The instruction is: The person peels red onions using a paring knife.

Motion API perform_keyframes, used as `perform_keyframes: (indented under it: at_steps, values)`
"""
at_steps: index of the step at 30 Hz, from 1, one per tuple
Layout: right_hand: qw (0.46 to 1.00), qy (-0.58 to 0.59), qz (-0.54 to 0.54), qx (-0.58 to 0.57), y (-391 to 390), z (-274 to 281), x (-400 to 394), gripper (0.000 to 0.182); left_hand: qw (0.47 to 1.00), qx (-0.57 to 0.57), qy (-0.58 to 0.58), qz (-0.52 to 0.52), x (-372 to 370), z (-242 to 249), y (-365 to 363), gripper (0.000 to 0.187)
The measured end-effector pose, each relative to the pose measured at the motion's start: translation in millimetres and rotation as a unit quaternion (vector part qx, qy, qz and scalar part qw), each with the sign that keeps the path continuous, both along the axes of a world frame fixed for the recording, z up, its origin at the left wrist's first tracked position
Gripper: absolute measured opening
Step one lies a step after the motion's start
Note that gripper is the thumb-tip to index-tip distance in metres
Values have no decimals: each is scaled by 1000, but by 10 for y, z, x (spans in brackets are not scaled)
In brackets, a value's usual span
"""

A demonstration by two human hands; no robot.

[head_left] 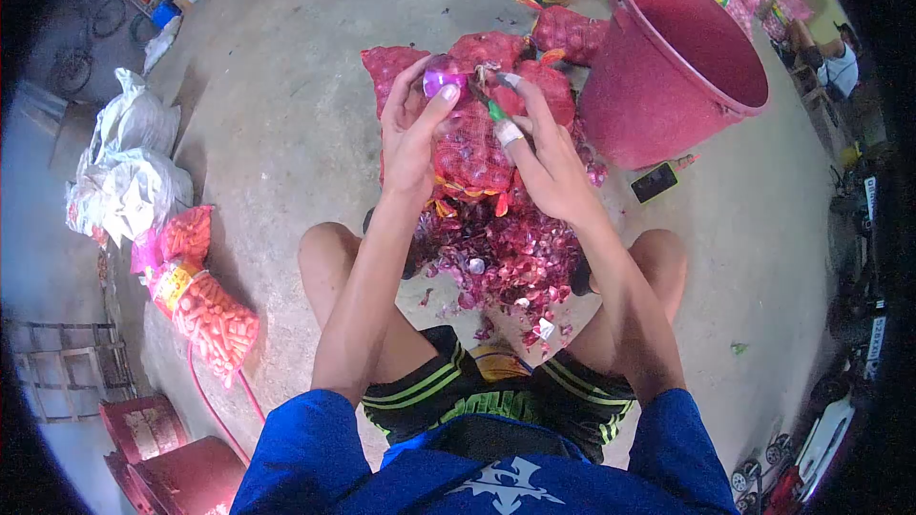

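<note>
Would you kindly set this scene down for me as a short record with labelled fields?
left hand: the left hand holds a red onion
right hand: the right hand holds a small green-handled tool against or close to the onion; its tip is hard to make out
finger covering: white wraps on the right hand
beneath hands: red mesh bags
floor between legs: loose purple peels
right side: large red tub, phone on the floor
left side: white sacks, bag of carrots
</note>
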State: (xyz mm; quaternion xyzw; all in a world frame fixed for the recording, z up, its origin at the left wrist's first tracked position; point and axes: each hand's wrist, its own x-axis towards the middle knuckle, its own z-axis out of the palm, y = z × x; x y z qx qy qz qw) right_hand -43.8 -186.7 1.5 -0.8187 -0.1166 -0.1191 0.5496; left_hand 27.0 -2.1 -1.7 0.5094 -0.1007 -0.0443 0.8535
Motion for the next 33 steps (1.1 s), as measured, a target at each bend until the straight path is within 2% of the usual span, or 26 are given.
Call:
perform_keyframes:
  at_steps: [3,5,6,7,9,11,13,16,19,23,26,28,33]
  values:
    - [1000,-7,-19,-6,32,12,-1,54,1000,11,-6,-7,-20,-4,-8,56]
    - [999,-9,-37,-4,41,-12,16,52,990,99,-101,-11,-35,-10,-23,56]
    - [998,2,-28,53,30,-67,60,51,990,99,-101,-12,-34,-9,-24,56]
    - [994,13,-19,108,35,-49,78,51,992,94,-87,-20,-30,-5,-24,57]
    - [992,40,-21,118,-24,26,57,51,993,88,-72,-27,-23,-6,-14,57]
    - [989,67,-22,129,-63,55,47,52,999,32,17,-15,7,-10,15,57]
    - [998,40,-1,56,-105,23,38,54,1000,22,21,1,15,-6,1,56]
    - [1000,-20,-6,23,-24,-18,13,56,1000,11,14,9,13,11,-9,54]
    - [1000,23,4,20,-12,63,-22,57,999,30,-13,0,-15,14,-14,54]
    - [1000,-14,-25,4,7,-11,27,57,996,69,-58,0,-110,60,-86,54]
    - [998,3,-20,57,-33,-4,59,55,993,80,-85,-18,-95,45,-99,54]
    - [956,154,86,233,-155,80,58,53,991,90,-99,-28,-96,51,-80,54]
    - [965,154,64,201,-310,143,46,53,996,69,-30,-48,-54,53,-42,57]
